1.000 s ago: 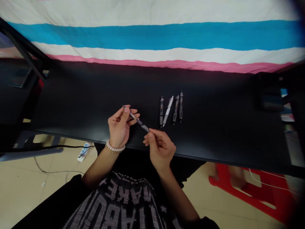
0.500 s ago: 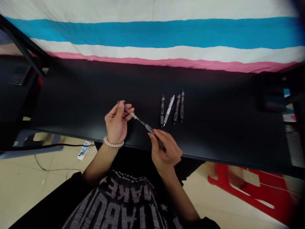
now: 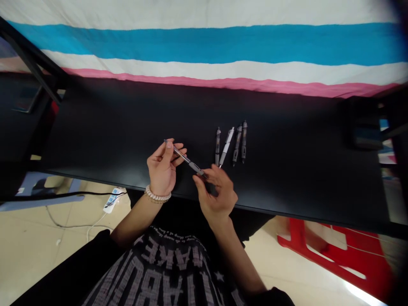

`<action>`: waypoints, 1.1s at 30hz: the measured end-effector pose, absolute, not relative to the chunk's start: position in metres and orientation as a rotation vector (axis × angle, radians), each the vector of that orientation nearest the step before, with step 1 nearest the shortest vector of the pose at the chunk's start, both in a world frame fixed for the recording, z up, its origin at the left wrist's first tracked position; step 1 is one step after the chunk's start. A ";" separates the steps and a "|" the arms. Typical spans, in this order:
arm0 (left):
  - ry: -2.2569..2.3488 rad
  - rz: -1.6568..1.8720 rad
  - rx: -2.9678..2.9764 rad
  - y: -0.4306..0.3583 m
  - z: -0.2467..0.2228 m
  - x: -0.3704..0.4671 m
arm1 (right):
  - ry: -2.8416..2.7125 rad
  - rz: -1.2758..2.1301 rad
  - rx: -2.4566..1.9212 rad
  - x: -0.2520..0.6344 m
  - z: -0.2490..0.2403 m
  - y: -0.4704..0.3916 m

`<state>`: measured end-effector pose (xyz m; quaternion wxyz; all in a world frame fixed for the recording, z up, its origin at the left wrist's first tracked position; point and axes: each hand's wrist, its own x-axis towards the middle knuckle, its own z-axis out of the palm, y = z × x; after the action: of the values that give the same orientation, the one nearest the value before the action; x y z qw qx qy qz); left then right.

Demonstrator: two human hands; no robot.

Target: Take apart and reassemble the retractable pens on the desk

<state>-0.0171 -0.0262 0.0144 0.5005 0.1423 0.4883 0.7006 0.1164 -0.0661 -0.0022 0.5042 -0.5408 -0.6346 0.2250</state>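
Holding the see-through pen (image 3: 182, 155) above the black table (image 3: 287, 148), to the left of the white pen (image 3: 227, 145) and on its near side, with the tip end slanting toward the right.

Pinching the barrel near the clicker end with the left hand (image 3: 162, 174), well left of the white pen, with the other fingers fanned out; probably to steady it while leaving most of its length free. Holding the grey sleeve (image 3: 196, 168) near the tip with the right hand (image 3: 219, 194), just short of the white pen, in a loose pinch; likely to keep both parts in line and leave room for turning. Impossible to tell how firmly.

Lying on the table around the white pen: a dark pen (image 3: 217, 146) just left of it, a second dark pen (image 3: 237, 145) just right, a third dark pen (image 3: 244, 142) further right. Laid roughly side by side, perhaps to stay within reach yet clear of the handling.

Half a second ago, drawn apart with the thin refill showing between barrel and sleeve; now closed up, sleeve against barrel. Also brought closer together, left hand to right. Impossible to tell whether fastened tight.
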 end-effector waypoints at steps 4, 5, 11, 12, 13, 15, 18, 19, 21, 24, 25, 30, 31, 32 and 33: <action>1.195 1.684 0.317 -0.028 0.014 -0.016 | -1.534 0.682 -1.306 0.119 -0.001 -0.066; 1.185 1.685 0.310 -0.028 0.014 -0.016 | -1.523 0.698 -1.314 0.119 0.000 -0.066; 1.168 1.713 0.289 -0.028 0.012 -0.015 | -1.542 0.769 -1.339 0.121 0.004 -0.066; 1.154 1.714 0.295 -0.028 0.012 -0.016 | -1.558 0.766 -1.330 0.121 0.004 -0.067; 1.125 1.707 0.310 -0.028 0.013 -0.017 | -1.575 0.796 -1.316 0.121 0.004 -0.067; 1.028 1.675 0.362 -0.029 0.015 -0.019 | -1.543 1.002 -1.295 0.119 0.003 -0.069; 0.858 1.592 0.406 -0.030 0.023 -0.021 | -1.353 1.396 -1.280 0.111 0.001 -0.076; 0.810 1.568 0.383 -0.030 0.026 -0.021 | -1.300 1.481 -1.262 0.108 0.000 -0.079; 0.727 1.522 0.277 -0.031 0.033 -0.022 | -1.254 1.583 -1.226 0.101 -0.003 -0.085; 0.662 1.475 0.095 -0.031 0.040 -0.024 | -1.265 1.567 -1.217 0.094 -0.007 -0.093; 0.662 1.477 0.054 -0.031 0.041 -0.025 | -1.288 1.508 -1.227 0.093 -0.008 -0.094; 0.712 1.604 -0.016 -0.028 0.041 -0.025 | -1.574 0.999 -1.209 0.098 -0.013 -0.090; 0.720 1.617 -0.009 -0.028 0.041 -0.025 | -1.618 0.951 -1.193 0.099 -0.013 -0.088; 0.726 1.622 0.001 -0.028 0.042 -0.023 | -1.635 0.945 -1.188 0.101 -0.013 -0.087; 0.731 1.621 0.011 -0.029 0.043 -0.022 | -1.625 0.974 -1.197 0.102 -0.012 -0.085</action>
<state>-0.0225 -0.0286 0.0428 0.6300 0.0049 0.3192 0.7080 0.1021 -0.0853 -0.0125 0.4353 -0.4807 -0.6528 0.3914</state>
